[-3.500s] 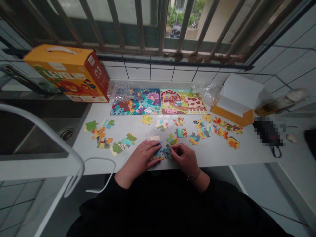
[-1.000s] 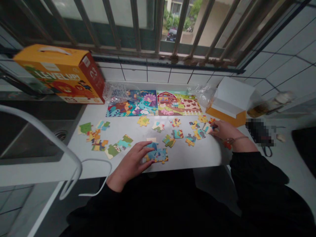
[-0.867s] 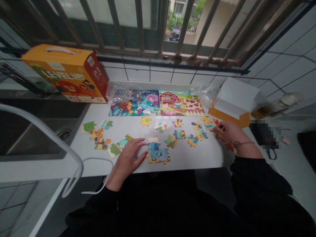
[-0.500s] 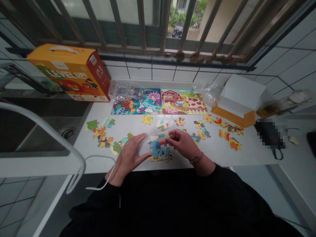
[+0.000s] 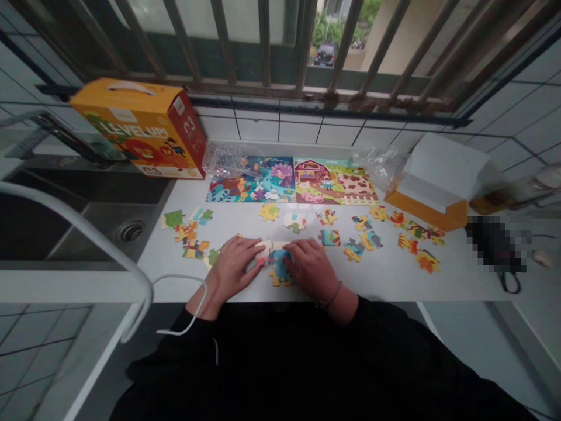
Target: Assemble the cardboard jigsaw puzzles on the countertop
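Note:
A partly joined jigsaw section [image 5: 279, 268] in blue and yellow lies on the white counter [image 5: 377, 280], half covered by both hands. My right hand [image 5: 309, 270] presses its fingers down on the section's upper right and seems to keep hold of a pale-edged jigsaw piece [image 5: 280, 246]. My left hand [image 5: 234, 273] lies flat with its fingertips touching the section's left side. Several loose jigsaw pieces [image 5: 329, 237] are spread to the right, and others [image 5: 188, 233] lie to the left. Two printed puzzle picture sheets [image 5: 291, 187] lie behind them.
An orange puzzle box [image 5: 140, 127] stands at the back left, and an open white-and-orange box [image 5: 438, 182] at the back right. A steel sink [image 5: 96, 213] and a curved white faucet [image 5: 70, 225] are at the left. A barred window runs behind.
My right hand has come back from the loose pieces on the right to the joined section, bringing a piece. My left hand has slid right against the section. The view has shifted slightly.

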### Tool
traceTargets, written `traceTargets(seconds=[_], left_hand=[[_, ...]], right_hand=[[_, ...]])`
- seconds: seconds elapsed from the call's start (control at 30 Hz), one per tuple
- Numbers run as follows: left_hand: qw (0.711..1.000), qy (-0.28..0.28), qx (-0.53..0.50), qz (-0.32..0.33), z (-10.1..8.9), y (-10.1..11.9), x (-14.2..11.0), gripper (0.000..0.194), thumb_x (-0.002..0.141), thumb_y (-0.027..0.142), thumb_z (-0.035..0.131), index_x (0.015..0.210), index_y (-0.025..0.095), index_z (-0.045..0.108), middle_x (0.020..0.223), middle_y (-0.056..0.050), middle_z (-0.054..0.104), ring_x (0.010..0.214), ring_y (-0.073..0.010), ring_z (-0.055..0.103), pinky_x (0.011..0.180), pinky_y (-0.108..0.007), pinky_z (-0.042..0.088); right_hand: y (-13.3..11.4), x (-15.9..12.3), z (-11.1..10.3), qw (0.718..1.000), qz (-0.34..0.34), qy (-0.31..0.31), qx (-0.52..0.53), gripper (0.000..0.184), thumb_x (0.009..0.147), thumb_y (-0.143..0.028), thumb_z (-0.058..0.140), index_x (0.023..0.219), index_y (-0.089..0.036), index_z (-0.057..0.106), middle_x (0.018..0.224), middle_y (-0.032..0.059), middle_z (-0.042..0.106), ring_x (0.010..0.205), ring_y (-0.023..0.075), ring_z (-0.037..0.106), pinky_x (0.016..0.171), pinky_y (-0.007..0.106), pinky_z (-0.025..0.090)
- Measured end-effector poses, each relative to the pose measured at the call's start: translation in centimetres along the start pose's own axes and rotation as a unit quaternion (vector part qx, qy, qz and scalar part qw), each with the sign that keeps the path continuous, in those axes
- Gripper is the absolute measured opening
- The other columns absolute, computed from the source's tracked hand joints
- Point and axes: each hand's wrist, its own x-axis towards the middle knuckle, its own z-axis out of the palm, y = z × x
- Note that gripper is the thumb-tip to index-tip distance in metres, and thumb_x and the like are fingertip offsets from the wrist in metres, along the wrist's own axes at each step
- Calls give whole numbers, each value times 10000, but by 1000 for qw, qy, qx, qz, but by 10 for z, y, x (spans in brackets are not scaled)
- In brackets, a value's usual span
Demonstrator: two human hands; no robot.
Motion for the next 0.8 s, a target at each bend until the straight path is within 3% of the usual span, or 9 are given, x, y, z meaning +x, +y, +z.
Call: traceTargets(seconds=[0.13,0.27,0.8], left_hand=[[999,-28,37,2,-7,-4,1,319,1057,340,628,1349,327,754,1548,-68,681,1423,-307,620,1321,-645,322],[998,-52,42,17,-7,-2,1,384,1067,313,601,1426,365,728,1607,-47,640,1482,-308,577,1344,-663,271],[997,-62,36,16,-5,4,1,480,1024,213,592,1453,395,707,1622,-13,633,1525,-317,549,1347,-697,270]], right_hand=[[9,-15,6,996,-56,-12,-62,261,1108,-335,618,1334,-284,739,1462,90,716,1357,312,597,1144,493,442],[13,-20,11,995,-74,-11,-64,299,1110,-318,613,1385,-307,731,1519,67,696,1427,300,562,1188,493,380],[16,-17,13,984,-136,-110,-41,594,1048,-183,640,1594,-411,591,1676,11,580,1567,317,486,1328,607,274]])
